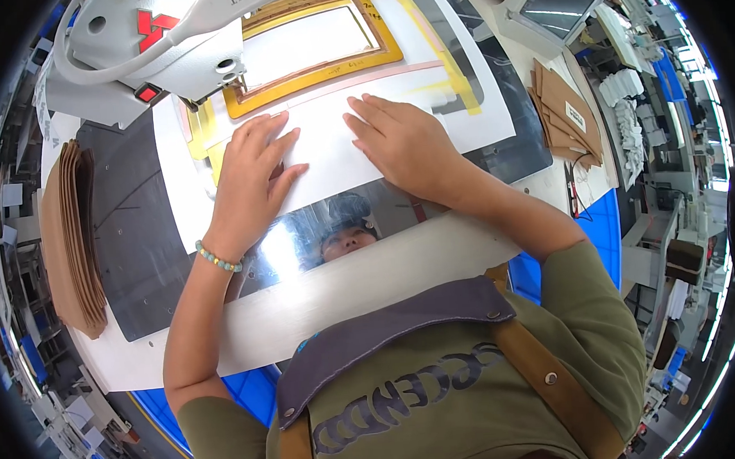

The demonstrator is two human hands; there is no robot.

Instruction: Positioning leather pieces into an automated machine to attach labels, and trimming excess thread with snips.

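Observation:
Both of my hands rest on a large white sheet (323,162) under a sewing machine head (171,41). My left hand (254,169) is open, its fingers stretched toward the machine and its thumb apart. My right hand (401,142) also lies open, fingers spread and pointing inward. Just beyond the fingertips sits a yellow rectangular frame (320,72) with a white middle, close to the needle area. Strips of yellow tape (459,82) run along the sheet's sides, and a pink strip (361,84) crosses below the frame. Neither hand holds anything.
A stack of folded brown pieces (73,242) stands at the left edge. More brown pieces (567,114) lie at the right, with red-handled snips (572,192) nearby. A control screen (551,12) is at the far right. A shiny metal plate (318,232) lies nearer me.

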